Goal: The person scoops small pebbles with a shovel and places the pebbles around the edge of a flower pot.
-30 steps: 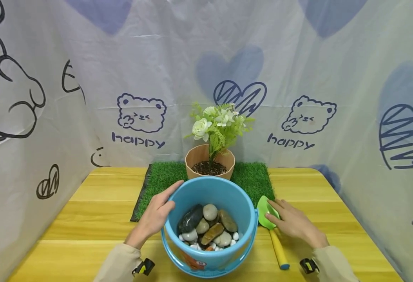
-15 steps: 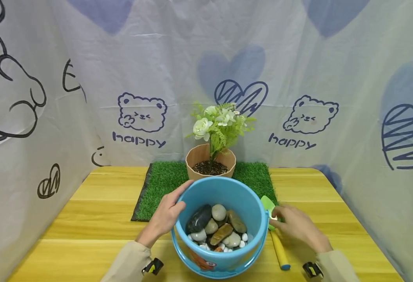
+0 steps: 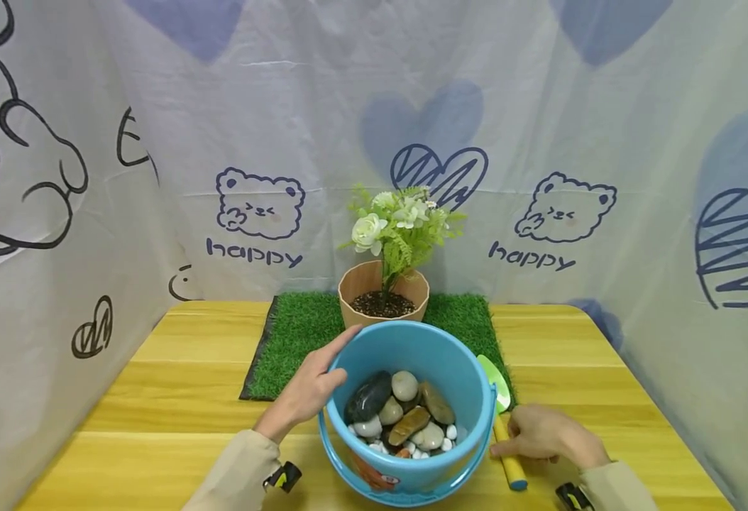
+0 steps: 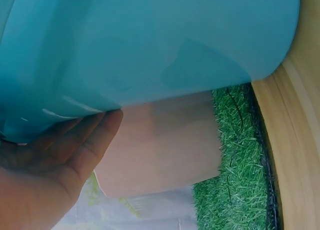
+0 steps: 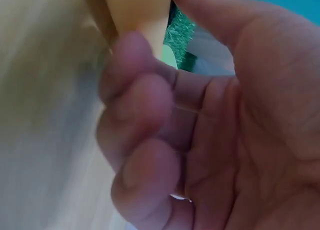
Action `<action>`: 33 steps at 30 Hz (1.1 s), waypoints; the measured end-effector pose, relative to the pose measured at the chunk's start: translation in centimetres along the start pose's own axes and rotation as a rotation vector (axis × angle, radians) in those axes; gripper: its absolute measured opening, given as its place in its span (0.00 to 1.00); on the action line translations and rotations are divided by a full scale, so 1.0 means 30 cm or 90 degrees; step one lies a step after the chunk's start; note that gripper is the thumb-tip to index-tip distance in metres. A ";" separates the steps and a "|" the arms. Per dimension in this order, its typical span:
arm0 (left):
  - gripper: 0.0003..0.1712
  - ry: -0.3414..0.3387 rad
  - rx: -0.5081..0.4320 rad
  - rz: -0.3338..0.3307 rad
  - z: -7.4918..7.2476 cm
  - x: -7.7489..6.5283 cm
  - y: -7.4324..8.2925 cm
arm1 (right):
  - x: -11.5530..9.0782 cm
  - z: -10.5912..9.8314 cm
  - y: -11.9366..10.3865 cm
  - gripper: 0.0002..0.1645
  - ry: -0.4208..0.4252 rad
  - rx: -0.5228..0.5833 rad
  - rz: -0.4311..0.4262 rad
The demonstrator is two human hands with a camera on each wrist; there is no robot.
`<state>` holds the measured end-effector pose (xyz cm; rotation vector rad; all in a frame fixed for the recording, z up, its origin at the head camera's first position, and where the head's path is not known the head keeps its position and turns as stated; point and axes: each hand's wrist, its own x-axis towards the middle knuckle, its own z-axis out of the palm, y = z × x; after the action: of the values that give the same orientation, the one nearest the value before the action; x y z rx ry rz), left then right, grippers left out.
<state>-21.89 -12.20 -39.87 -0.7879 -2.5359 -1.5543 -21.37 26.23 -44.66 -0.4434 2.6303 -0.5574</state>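
Observation:
A blue plastic bucket (image 3: 415, 348) stands at the front middle in the head view. Wet dark, grey and brown stones (image 3: 410, 426) lie in it with small white pebbles. My left hand (image 3: 306, 390) holds its left rim, thumb over the edge; in the left wrist view the fingers (image 4: 92, 142) lie against the outer wall. Right of the bucket is a hand trowel (image 3: 510, 461) with a green blade and yellow handle. My right hand (image 3: 546, 434) pinches that handle, thumb across it. In the right wrist view the other fingers are curled, and the handle's far part is blurred.
Behind the bucket, a tan flowerpot (image 3: 383, 273) with dark soil and white artificial flowers (image 3: 406, 220) stands on a green turf mat (image 3: 297, 341). The wooden table (image 3: 176, 383) reaches back to a printed cloth (image 3: 342, 106), which also hangs at both sides.
The bucket has shifted to the right with my left hand on it. My right hand has come from the trowel's green blade down to its yellow handle.

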 end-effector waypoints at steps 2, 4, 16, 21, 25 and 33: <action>0.43 -0.015 -0.006 0.000 -0.002 0.004 -0.003 | -0.004 0.009 -0.002 0.27 -0.019 0.020 0.024; 0.44 -0.024 -0.015 -0.005 -0.001 0.010 -0.005 | -0.005 0.016 -0.005 0.24 -0.020 0.045 0.051; 0.44 0.004 -0.050 -0.008 0.008 0.013 -0.013 | -0.010 0.009 -0.003 0.17 0.058 0.125 0.135; 0.44 0.005 -0.062 0.000 0.011 0.009 -0.023 | -0.017 0.007 -0.001 0.21 0.091 0.112 0.136; 0.44 0.004 -0.082 0.000 0.018 0.007 -0.026 | -0.011 0.002 0.004 0.21 0.144 0.094 0.122; 0.44 0.004 -0.117 -0.003 0.019 0.011 -0.023 | 0.002 -0.023 0.002 0.16 0.230 0.124 0.094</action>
<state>-22.39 -11.84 -40.61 -0.7943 -2.4184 -1.8076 -21.77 26.49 -44.12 -0.0908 2.8749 -0.9076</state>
